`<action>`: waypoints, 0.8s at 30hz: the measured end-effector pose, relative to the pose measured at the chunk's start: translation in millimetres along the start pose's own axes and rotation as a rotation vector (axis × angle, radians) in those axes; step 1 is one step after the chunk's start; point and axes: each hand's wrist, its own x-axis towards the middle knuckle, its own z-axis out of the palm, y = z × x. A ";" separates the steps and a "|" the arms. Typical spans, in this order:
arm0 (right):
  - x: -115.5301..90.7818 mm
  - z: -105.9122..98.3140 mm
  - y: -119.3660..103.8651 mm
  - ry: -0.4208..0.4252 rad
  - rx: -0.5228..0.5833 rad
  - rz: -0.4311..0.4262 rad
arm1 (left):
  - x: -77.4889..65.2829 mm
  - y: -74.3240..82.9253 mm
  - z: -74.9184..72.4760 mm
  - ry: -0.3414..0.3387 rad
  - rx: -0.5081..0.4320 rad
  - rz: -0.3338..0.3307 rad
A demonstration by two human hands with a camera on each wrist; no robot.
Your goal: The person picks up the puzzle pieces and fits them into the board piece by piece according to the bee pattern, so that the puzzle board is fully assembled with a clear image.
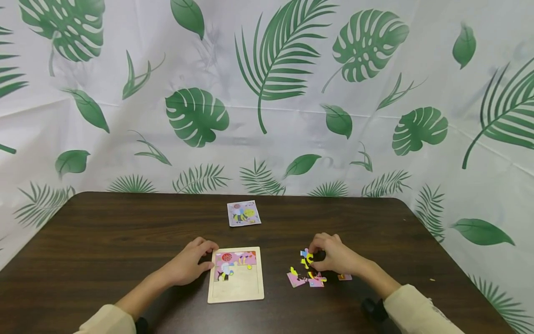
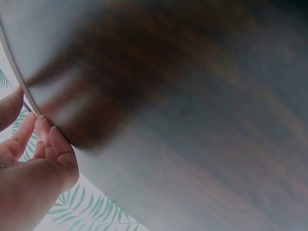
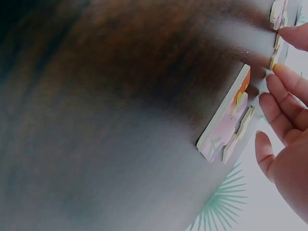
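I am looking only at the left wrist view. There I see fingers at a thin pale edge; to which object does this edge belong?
Observer: In the head view, it is the left side of a square wooden puzzle board.
Operator: Thank you. Is this board already filled?
Observer: Only partly: fitted pieces lie along its top and down part of its left side; the rest is bare wood.
Operator: And with what is the other hand occupied?
Observer: The right hand has its thumb and forefinger on a yellow and black puzzle piece, to the right of the board.
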 end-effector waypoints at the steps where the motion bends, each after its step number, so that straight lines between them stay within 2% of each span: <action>1: 0.0 0.3 0.3 0.002 0.002 -0.001 | 0.0 0.2 -0.1 0.000 -0.001 0.000; 15: 1.5 -1.2 0.9 -0.002 0.002 -0.004 | 0.3 1.6 -1.0 -0.015 -0.010 -0.018; 24: 4.9 -4.5 -2.7 0.027 0.004 -0.011 | -0.1 2.0 -1.6 -0.014 -0.012 -0.009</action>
